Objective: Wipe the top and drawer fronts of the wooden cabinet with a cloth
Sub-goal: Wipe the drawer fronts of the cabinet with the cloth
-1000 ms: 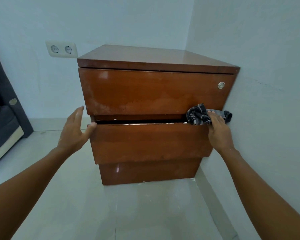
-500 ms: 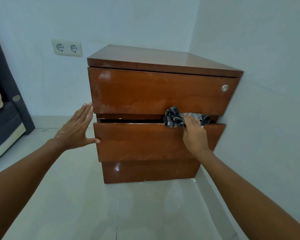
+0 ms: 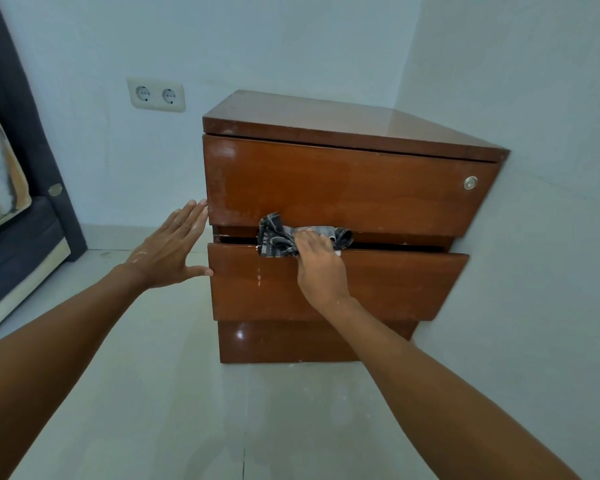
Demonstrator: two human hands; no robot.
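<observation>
A brown wooden cabinet with three drawer fronts stands in the room's corner, its right side against the wall. The middle drawer is pulled out slightly. A dark checked cloth lies bunched on that drawer's top edge, left of centre. My right hand presses on the cloth and grips it. My left hand is flat with fingers apart, resting against the cabinet's left edge at the middle drawer; it holds nothing.
A double wall socket sits on the back wall left of the cabinet. A dark bed frame with bedding stands at the far left. A round lock marks the top drawer's right end. Pale tiled floor lies in front.
My right hand has slid the cloth leftward along the middle drawer's top edge, from the right end to left of centre. My left hand stays at the cabinet's left edge.
</observation>
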